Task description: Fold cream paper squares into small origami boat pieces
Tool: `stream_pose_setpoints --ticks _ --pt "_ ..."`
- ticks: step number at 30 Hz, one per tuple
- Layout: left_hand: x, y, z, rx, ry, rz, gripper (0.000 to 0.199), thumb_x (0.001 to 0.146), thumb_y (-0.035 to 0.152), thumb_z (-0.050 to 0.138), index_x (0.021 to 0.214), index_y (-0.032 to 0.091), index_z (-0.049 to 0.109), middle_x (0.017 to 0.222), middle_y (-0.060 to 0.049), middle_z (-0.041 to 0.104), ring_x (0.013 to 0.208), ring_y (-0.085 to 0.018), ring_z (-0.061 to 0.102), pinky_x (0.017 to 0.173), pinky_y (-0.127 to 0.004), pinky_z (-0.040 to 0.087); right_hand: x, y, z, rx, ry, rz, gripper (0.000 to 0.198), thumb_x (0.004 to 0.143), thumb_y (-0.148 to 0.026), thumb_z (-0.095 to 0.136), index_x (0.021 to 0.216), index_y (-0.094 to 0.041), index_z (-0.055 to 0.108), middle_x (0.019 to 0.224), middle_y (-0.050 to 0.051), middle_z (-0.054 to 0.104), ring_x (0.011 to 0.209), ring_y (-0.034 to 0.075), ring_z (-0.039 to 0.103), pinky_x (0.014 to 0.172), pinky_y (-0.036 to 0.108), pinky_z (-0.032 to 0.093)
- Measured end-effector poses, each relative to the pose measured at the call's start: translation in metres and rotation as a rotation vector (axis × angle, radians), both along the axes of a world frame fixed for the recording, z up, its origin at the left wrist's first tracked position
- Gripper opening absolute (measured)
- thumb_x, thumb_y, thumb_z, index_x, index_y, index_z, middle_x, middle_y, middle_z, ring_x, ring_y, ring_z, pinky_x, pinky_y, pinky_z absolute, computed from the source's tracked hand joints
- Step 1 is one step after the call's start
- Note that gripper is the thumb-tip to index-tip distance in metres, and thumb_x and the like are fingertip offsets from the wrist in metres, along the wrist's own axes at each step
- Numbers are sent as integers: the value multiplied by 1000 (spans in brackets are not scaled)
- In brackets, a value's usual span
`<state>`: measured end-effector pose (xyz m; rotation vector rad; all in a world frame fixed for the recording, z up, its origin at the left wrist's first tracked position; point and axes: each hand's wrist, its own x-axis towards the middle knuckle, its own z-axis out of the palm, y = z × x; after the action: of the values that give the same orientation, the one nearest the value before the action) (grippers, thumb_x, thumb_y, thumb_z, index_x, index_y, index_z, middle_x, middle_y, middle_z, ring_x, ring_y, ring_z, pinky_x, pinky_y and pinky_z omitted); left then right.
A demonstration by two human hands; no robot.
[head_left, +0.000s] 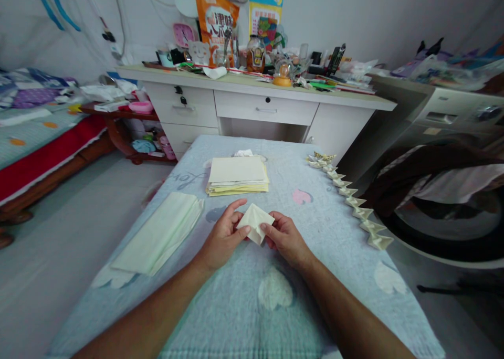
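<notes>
A small cream sheet of folded paper [255,220], roughly diamond-shaped with creases, is held up between both hands above the table. My left hand [227,230] pinches its left corner with the thumb on top, the index finger stretched out behind. On the right corner, my right hand [284,235] presses with its thumb, the other fingers curled underneath and partly hidden. Just beyond the hands lies a stack of cream and yellow paper [238,171]. To the left rests a folded bundle of pale green paper [159,234].
A row of folded paper boats [355,202] lines the table's right edge. The table wears a blue patterned cloth [315,296]. Behind it stands a cluttered white desk [268,104]. A washing machine [444,133] is at right, a bed [47,138] at left.
</notes>
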<state>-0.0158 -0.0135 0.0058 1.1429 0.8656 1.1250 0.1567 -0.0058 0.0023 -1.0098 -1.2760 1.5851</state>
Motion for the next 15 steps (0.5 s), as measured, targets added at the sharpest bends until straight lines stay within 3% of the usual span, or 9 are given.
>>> stream_pose_setpoints --ticks 5,10,15 --pt "-1 1 -1 32 49 35 54 81 25 64 129 24 40 99 -3 57 80 -14 60 69 -26 49 1 -2 0 -53 44 87 34 76 -44 69 90 -17 52 58 -5 55 39 5 42 34 16 30" --pt "-5 0 -1 95 178 -47 22 79 22 60 101 19 61 114 -6 48 78 -13 56 62 -23 47 2 -1 -4 -58 69 81 33 75 -41 70 89 -16 53 58 -5 55 38 5 41 34 16 31" --pt "-6 0 0 189 284 -63 13 77 14 56 90 19 59 111 -4 45 92 -15 53 72 -24 46 -1 0 -5 -63 64 19 33 72 -40 71 83 -17 50 54 -7 53 36 4 38 31 15 28"
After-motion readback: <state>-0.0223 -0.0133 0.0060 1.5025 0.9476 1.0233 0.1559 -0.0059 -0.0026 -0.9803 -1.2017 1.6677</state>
